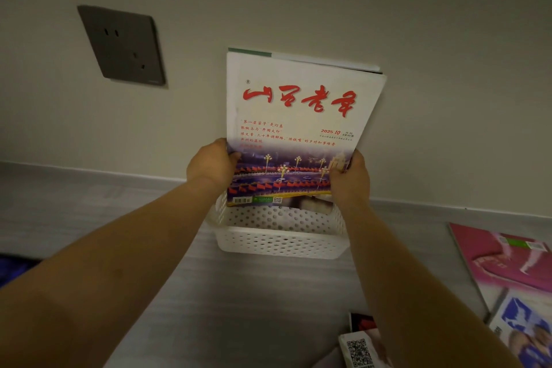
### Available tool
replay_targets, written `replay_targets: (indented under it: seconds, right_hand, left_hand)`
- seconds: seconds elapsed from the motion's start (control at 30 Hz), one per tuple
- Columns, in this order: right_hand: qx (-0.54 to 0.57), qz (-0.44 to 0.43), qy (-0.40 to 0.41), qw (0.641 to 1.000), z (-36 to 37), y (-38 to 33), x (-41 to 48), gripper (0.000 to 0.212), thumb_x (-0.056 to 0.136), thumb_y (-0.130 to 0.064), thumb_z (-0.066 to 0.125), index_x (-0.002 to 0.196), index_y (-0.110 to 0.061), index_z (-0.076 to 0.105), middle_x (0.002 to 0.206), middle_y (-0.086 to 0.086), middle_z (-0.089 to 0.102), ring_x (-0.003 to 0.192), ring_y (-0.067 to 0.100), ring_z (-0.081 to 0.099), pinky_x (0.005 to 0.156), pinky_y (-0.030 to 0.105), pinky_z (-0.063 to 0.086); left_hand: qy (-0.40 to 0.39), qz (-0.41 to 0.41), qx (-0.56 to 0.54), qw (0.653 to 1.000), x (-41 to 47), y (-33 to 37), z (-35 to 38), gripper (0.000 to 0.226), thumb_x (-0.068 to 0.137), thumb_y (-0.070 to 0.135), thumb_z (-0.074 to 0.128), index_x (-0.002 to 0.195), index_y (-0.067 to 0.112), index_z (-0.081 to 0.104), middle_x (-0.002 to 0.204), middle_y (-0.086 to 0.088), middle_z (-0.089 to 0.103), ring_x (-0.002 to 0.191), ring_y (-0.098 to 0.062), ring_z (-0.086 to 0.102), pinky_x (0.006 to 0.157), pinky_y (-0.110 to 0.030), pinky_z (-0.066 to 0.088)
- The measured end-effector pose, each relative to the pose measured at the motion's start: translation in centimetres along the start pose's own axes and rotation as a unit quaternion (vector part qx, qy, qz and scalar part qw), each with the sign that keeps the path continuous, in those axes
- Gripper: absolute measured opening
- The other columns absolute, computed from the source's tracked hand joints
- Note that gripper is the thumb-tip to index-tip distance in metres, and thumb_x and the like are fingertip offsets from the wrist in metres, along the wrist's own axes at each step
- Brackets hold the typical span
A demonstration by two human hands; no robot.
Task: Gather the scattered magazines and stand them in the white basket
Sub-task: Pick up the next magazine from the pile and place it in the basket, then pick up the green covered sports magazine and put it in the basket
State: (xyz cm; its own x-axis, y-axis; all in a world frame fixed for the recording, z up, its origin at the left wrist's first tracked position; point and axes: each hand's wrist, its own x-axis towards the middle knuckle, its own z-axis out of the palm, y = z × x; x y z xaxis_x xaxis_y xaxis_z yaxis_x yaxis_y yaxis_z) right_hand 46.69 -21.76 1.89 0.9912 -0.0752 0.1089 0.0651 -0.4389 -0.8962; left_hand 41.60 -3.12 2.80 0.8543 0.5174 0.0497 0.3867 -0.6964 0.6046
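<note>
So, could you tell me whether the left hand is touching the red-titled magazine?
Touching: the head view shows the left hand gripping the red-titled magazine's lower left edge, thumb on its cover.

left grip (212, 165) closed, right grip (350, 177) closed, arms outstretched

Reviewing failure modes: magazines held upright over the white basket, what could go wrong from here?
1. The stack of magazines is held only at its bottom corners by the left hand and right hand; it may fan or flop.
2. The white basket is shallow, so tall magazines could tip it or lean onto the wall.
</note>
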Motion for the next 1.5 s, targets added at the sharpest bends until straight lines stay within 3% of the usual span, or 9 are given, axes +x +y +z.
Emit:
replay_targets:
  seconds: [0.27, 0.4, 0.5, 0.6, 0.77, 0.93, 1.03, 1.13, 1.5]
  right_hand:
    - [0.085, 0.001, 0.020, 0.996, -0.8, -1.2, -2.3, 0.039, 0.093, -0.010, 0.044, 0.131, -0.010, 0.035, 0.129, 0.008, 0.052, 0.094, 0.009, 0.047, 0.052, 0.005, 0.042]
    - [0.085, -0.068, 0.101, 0.989, 0.1, -1.9, -6.6, 0.044, 0.082, 0.008, 0.047, 0.123, -0.006, 0.045, 0.123, 0.007, 0.050, 0.106, 0.007, 0.051, 0.084, 0.010, 0.048]
    - [0.092, -0.093, 0.069, 0.989, 1.4, -1.3, -11.1, 0.043, 0.076, 0.012, 0.046, 0.115, -0.005, 0.050, 0.118, 0.009, 0.051, 0.107, 0.007, 0.054, 0.089, 0.016, 0.046]
    - [0.003, -0.085, -0.018, 0.996, 3.6, 0.0, -17.0, 0.044, 0.076, -0.007, 0.043, 0.120, -0.005, 0.049, 0.130, 0.016, 0.046, 0.124, 0.026, 0.042, 0.103, 0.027, 0.032]
    - [-0.144, -0.102, -0.219, 0.960, 7.2, 2.2, -25.1, 0.043, 0.084, -0.006, 0.048, 0.127, -0.011, 0.046, 0.144, 0.007, 0.035, 0.135, 0.020, 0.030, 0.110, 0.021, 0.021]
    - [-0.285, -0.171, -0.235, 0.913, 8.8, 3.4, -29.8, 0.044, 0.069, -0.036, 0.043, 0.103, -0.016, 0.063, 0.111, 0.007, 0.069, 0.112, 0.020, 0.050, 0.099, 0.022, 0.040]
    - [-0.385, -0.175, -0.257, 0.869, 9.4, 4.1, -31.4, 0.055, 0.090, -0.047, 0.020, 0.101, -0.019, 0.066, 0.107, 0.005, 0.072, 0.110, 0.017, 0.044, 0.112, 0.023, 0.003]
    - [-0.465, -0.175, -0.267, 0.826, 9.3, 4.2, -32.0, 0.076, 0.091, -0.046, -0.001, 0.098, -0.022, 0.071, 0.109, 0.002, 0.071, 0.107, 0.021, 0.062, 0.112, 0.026, -0.003]
    - [-0.496, -0.175, -0.258, 0.811, 9.8, 4.0, -32.3, 0.057, 0.087, -0.047, 0.020, 0.101, -0.021, 0.069, 0.109, 0.005, 0.071, 0.100, 0.020, 0.068, 0.110, 0.023, -0.003]
  left_hand:
    - [-0.039, 0.000, -0.066, 0.997, -2.4, -1.3, -1.5, 0.049, 0.090, 0.025, 0.050, 0.134, 0.009, 0.037, 0.134, -0.014, 0.052, 0.121, -0.031, 0.049, 0.099, -0.040, 0.041]
    - [0.009, -0.010, -0.112, 0.994, -7.5, -5.8, -3.6, 0.041, 0.088, 0.017, 0.053, 0.128, 0.008, 0.048, 0.131, -0.012, 0.055, 0.120, -0.026, 0.051, 0.102, -0.034, 0.037]
    - [0.036, -0.068, -0.128, 0.989, -12.2, -11.4, -5.5, 0.035, 0.085, 0.005, 0.056, 0.120, 0.001, 0.055, 0.126, -0.017, 0.059, 0.117, -0.030, 0.053, 0.101, -0.034, 0.036]
    - [0.053, -0.152, -0.106, 0.981, -16.7, -17.0, -7.9, 0.031, 0.083, -0.001, 0.057, 0.114, -0.005, 0.058, 0.121, -0.024, 0.060, 0.113, -0.037, 0.055, 0.098, -0.041, 0.039]
    - [0.061, -0.191, 0.017, 0.980, -22.0, -25.7, -10.9, 0.031, 0.072, -0.008, 0.066, 0.103, -0.011, 0.064, 0.113, -0.032, 0.062, 0.108, -0.048, 0.055, 0.097, -0.048, 0.039]
    - [0.017, -0.299, 0.074, 0.951, -23.9, -30.8, -12.9, 0.055, 0.076, 0.020, 0.069, 0.122, -0.003, 0.050, 0.124, -0.032, 0.052, 0.113, -0.048, 0.048, 0.098, -0.052, 0.039]
    - [0.003, -0.299, 0.072, 0.951, -24.6, -30.7, -14.3, 0.066, 0.073, 0.022, 0.072, 0.128, 0.000, 0.043, 0.129, -0.030, 0.050, 0.118, -0.046, 0.045, 0.102, -0.050, 0.036]
    - [-0.033, -0.300, 0.082, 0.950, -24.6, -30.7, -15.6, 0.074, 0.075, 0.022, 0.070, 0.136, 0.006, 0.033, 0.134, -0.025, 0.048, 0.122, -0.043, 0.042, 0.101, -0.048, 0.035]
    - [-0.106, -0.331, 0.001, 0.937, -22.0, -31.9, -18.0, 0.068, 0.072, 0.001, 0.070, 0.131, -0.002, 0.037, 0.133, -0.026, 0.048, 0.121, -0.040, 0.046, 0.101, -0.043, 0.039]
